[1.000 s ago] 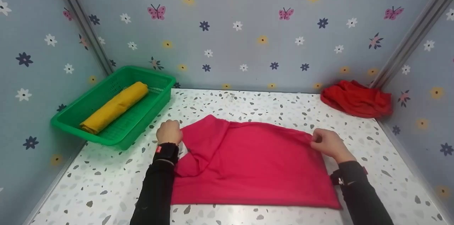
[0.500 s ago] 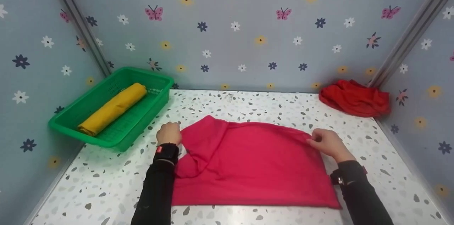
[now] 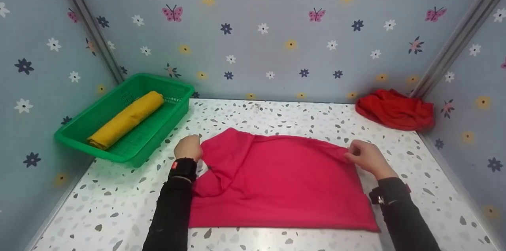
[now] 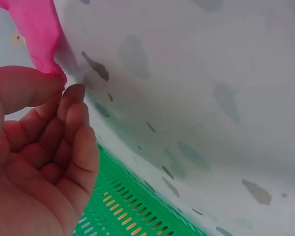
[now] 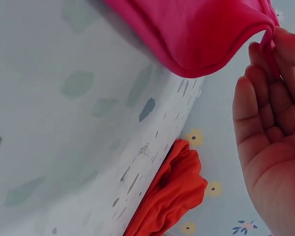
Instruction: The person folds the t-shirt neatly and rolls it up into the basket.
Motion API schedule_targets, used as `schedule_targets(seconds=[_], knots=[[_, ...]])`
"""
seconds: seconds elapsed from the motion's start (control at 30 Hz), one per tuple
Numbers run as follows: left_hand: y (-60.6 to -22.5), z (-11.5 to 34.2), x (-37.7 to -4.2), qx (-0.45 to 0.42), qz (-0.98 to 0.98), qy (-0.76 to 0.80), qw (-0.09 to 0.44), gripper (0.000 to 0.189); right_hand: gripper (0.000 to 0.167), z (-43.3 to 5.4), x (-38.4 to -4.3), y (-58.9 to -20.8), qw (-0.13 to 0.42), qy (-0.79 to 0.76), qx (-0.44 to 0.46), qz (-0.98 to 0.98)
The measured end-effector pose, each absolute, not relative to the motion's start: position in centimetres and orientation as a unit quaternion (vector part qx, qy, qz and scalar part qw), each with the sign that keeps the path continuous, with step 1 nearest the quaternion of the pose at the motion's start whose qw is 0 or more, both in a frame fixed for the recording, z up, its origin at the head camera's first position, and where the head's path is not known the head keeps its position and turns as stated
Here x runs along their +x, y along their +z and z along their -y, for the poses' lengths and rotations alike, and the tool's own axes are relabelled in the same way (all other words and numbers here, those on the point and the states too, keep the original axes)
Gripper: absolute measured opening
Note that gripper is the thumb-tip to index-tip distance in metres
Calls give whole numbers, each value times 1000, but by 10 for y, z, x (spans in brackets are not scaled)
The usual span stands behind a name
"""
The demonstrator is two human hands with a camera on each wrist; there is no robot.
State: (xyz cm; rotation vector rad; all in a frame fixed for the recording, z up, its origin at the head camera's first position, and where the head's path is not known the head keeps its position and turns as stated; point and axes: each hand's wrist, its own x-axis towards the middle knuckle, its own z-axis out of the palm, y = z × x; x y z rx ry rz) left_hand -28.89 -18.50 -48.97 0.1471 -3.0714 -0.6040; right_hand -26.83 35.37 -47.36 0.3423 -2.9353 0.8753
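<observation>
A crimson-pink garment (image 3: 292, 180), folded over on itself, lies spread on the speckled table. It looks like a shirt, with a bunched, sleeve-like part at its left end. My left hand (image 3: 188, 148) pinches its far left corner; in the left wrist view the thumb and index finger grip a narrow tip of the pink cloth (image 4: 37, 32). At the far right corner, my right hand (image 3: 367, 158) pinches the edge between thumb and fingers. The right wrist view shows the cloth's edge (image 5: 196, 59) drooping in a curve from that pinch.
A green basket (image 3: 144, 148) stands at the back left, holding a rolled yellow cloth (image 3: 126, 118). In the back right corner lies a crumpled red cloth (image 3: 395, 109). Flower-patterned walls (image 3: 272, 14) border the speckled table (image 3: 253, 114) on the left, back and right.
Both hands keep their pinch on the pink garment and barely move. The head view shifts slightly; the basket and red cloth stay where they were.
</observation>
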Motion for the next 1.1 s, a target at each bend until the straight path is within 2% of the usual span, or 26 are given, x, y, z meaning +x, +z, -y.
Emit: schedule_targets(seconds=[0.33, 0.5, 0.73, 0.9, 1.1], knots=[[-477, 186, -294, 33, 972, -231, 27, 22, 16, -354, -269, -464, 3, 313, 74, 947], [-470, 185, -295, 25, 971, -235, 45, 16, 17, -353, -271, -461, 38, 294, 95, 950], [-464, 188, -294, 25, 969, -239, 54, 9, 30, -352, -273, -457, 60, 271, 124, 953], [-458, 189, -294, 25, 975, -212, 61, 18, 22, -352, -275, -452, 60, 262, 112, 957], [-448, 187, -295, 38, 978, -193, 68, 12, 15, -351, -277, -449, 85, 245, 104, 960]])
